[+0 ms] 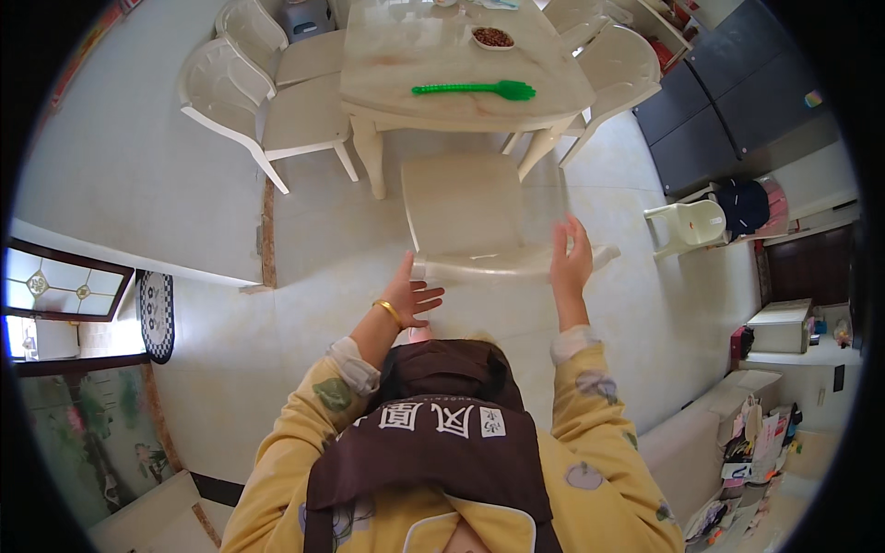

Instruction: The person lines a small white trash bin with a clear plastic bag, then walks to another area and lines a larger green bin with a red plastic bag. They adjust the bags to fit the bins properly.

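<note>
Directly in front of me stands a cream chair (464, 198), its back toward me and its seat facing the table. My left hand (408, 295) is beside the left end of the chair's top rail, fingers spread and holding nothing; a gold bangle circles that wrist. Over the right part of the rail is my right hand (572, 258), fingers up and slightly blurred, with nothing in it. Whether either hand touches the rail I cannot tell. Beyond the chair, a green hand-shaped plastic tool (475, 89) lies on the cream table (406, 55).
A white bowl of small brown pieces (492, 38) sits on the table. White chairs (230, 101) stand left of it, another chair (618, 78) at its right. Further right are dark cabinets (719, 83), a pale green small chair (691, 226) and a couch (687, 442). An oval mat (157, 316) lies left.
</note>
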Demonstrator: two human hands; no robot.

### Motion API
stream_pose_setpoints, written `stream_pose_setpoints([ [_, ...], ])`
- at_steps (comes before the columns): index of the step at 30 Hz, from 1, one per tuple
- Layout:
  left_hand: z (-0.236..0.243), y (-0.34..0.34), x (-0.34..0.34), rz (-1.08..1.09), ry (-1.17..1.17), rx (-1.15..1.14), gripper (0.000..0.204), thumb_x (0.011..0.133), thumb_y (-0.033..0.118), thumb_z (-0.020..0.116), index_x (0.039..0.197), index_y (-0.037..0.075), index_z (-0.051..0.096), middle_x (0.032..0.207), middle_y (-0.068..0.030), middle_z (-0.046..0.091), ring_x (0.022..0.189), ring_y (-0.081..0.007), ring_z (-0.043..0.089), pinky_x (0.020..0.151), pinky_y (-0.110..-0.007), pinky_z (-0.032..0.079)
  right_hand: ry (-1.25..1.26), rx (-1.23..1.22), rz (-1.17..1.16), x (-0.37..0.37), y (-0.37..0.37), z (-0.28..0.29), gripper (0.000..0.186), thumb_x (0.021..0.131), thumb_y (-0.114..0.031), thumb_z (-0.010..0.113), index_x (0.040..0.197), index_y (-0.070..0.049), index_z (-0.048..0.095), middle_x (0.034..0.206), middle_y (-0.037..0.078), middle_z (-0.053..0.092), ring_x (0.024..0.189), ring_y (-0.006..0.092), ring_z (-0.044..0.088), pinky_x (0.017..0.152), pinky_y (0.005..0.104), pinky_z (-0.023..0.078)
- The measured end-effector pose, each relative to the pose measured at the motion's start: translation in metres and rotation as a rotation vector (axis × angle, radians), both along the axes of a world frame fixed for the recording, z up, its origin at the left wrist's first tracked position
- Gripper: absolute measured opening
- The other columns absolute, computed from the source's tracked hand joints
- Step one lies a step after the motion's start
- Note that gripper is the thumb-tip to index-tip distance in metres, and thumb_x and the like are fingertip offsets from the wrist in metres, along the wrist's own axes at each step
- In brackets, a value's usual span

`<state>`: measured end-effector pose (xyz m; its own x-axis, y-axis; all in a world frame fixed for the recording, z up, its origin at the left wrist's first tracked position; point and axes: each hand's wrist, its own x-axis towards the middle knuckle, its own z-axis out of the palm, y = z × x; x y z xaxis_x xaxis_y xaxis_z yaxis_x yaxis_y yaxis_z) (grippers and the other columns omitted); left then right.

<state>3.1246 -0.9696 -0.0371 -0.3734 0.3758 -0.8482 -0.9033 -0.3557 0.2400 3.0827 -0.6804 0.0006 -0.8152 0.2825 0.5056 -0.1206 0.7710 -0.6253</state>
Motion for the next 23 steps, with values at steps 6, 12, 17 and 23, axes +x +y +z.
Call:
stream_pose_setpoints([
  [6, -0.009, 0.024, -0.023, 0.05, -0.079, -0.099, 0.078, 0.076, 0.073, 0.051, 0.128, 0.014, 0.047, 0.127, -0.0129, 0.054, 0.123, -0.0278, 0.045, 0.103, -0.06, 0.017, -0.043, 0.071, -0.014, 0.003, 0.009, -0.003, 0.029, 0.09, -0.025, 0.056, 0.112, -0.006, 0.059, 0.093, 0.008, 0.065, 0.089, 0.0256, 0.059, 0.082, 0.0376, 0.043],
  [12, -0.053, 0.02, -0.03, 0.388, -0.048, 0.195, 0.051, 0.087, 0.053, 0.052, 0.114, 0.011, 0.056, 0.114, -0.013, 0.06, 0.109, -0.0291, 0.055, 0.095, -0.053, 0.04, -0.044, 0.067, 0.064, -0.005, -0.004, 0.006, 0.028, 0.088, -0.018, 0.057, 0.112, -0.004, 0.058, 0.091, 0.008, 0.064, 0.088, 0.026, 0.059, 0.081, 0.0382, 0.043],
  [17, -0.045, 0.013, -0.053, 0.439, -0.055, -0.053, 0.039, 0.088, 0.044, 0.055, 0.108, 0.011, 0.06, 0.1, -0.0083, 0.064, 0.097, -0.025, 0.06, 0.089, -0.048, 0.048, -0.141, 0.155, 0.109, -0.025, -0.013, 0.012, 0.038, 0.083, -0.015, 0.061, 0.119, -0.004, 0.052, 0.094, 0.008, 0.063, 0.09, 0.0265, 0.058, 0.085, 0.0398, 0.041],
  [23, -0.07, 0.007, -0.101, 0.39, 0.028, -0.141, 0.034, 0.082, 0.048, 0.06, 0.103, 0.02, 0.06, 0.091, 0.0003, 0.065, 0.087, -0.0177, 0.06, 0.08, -0.046, 0.046, -0.178, 0.268, 0.154, -0.082, -0.018, 0.012, 0.049, 0.081, -0.018, 0.064, 0.124, -0.005, 0.047, 0.105, 0.009, 0.06, 0.1, 0.026, 0.055, 0.095, 0.0423, 0.035],
])
